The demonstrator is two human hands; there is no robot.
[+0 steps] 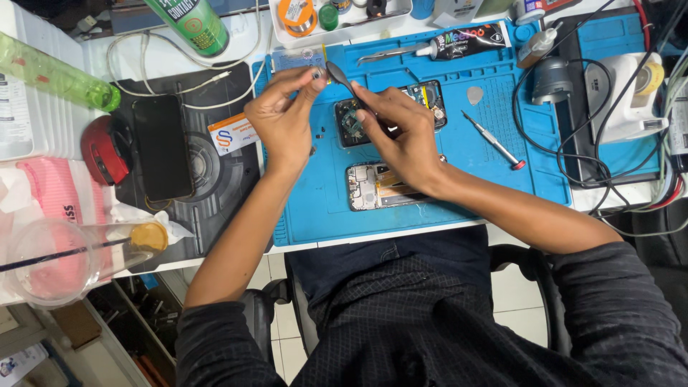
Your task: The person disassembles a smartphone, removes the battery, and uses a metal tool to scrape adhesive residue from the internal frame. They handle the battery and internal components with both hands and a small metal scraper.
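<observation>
Hands are working over a blue repair mat (502, 179) in the head view, w/ the person sitting at a white bench. Left hand (283, 118) is hovering above the mat's upper left part, thumb and forefinger pinching shut on something tiny near the tip; can't tell what it is, too small. Right hand (401, 136) is gripping a dark tweezers-like tool (341, 76), fingers clenching round its lower part, its rounded upper end pointing up-left and sitting just beside the left fingertips. Under the right hand an opened phone (390, 111) is lying on the mat w/ its insides showing, partly covered by the fingers. Nearer the person, a second phone part w/ a light frame (369, 188) is lying on the mat, partly under the right wrist. A small screwdriver (493, 140) w/ a red end is lying on the mat to the right, well apart from both hands. A black glue tube (466, 41) is lying along the mat's top edge. Left of the mat, a dark phone (163, 147) is resting face up on a black pad, w/ a red round object (106, 150) beside it. A clear plastic cup (64, 261) is lying on its side at the bench's near left corner.
</observation>
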